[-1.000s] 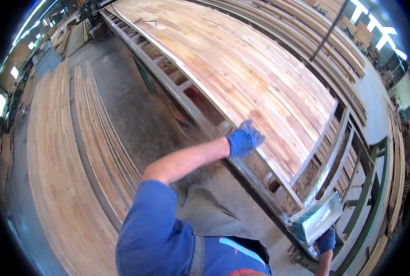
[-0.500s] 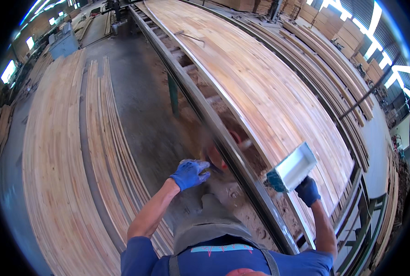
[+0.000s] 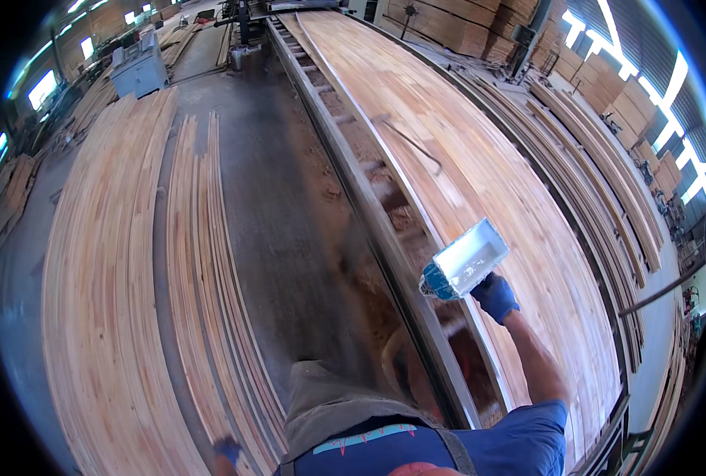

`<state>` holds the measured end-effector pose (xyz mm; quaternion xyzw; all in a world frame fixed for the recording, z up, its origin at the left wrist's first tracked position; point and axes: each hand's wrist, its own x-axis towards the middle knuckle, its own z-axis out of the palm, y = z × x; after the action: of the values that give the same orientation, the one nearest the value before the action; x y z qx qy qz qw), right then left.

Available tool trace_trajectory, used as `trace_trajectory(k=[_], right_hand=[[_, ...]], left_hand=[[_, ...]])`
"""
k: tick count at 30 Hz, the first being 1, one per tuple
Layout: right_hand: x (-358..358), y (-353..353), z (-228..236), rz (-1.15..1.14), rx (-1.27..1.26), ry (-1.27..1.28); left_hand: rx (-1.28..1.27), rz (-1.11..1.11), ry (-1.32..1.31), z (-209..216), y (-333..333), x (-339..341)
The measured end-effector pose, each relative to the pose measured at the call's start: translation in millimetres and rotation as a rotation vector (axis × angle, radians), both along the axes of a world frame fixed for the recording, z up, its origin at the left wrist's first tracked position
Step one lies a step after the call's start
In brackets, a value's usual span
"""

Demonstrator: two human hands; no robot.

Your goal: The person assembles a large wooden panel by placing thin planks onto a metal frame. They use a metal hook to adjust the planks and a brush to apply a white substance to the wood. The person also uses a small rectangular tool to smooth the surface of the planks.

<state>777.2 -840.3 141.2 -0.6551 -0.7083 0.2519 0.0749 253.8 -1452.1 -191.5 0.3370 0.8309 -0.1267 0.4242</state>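
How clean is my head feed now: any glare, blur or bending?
Head view: bright white window strips at upper right look blown out; head view: the long pale wooden panel bows with fisheye distortion; head view: the blue-gloved left hand at the lower edge looks blurred, while the white-and-blue rectangular container reads more clearly.

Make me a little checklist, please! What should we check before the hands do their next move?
1. Right hand gripping the blue-and-white rectangular container: ok.
2. Blue gloves on both hands: ok.
3. Left hand empty: cannot tell; it's blurred, low in the picture.
4. Wooden panel free of loose things: not ok; a bent metal rod lies there.
5. Container touching the panel: cannot tell.
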Motion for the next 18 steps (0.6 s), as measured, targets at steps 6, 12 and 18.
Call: trace_trajectory(k=[6, 12, 18], right_hand=[[-161, 171, -20, 0.024, 0.097, 0.127], [-304, 337, -28, 0.090, 0.186, 0.144], [-423, 496, -33, 0.065, 0.236, 0.024]], left_hand=[[0.120, 1.471, -0.555, -30, 142, -82], [0.717, 1.252, -0.770, -32, 386, -321], [1.068, 0.982, -0.674, 53, 702, -481]])
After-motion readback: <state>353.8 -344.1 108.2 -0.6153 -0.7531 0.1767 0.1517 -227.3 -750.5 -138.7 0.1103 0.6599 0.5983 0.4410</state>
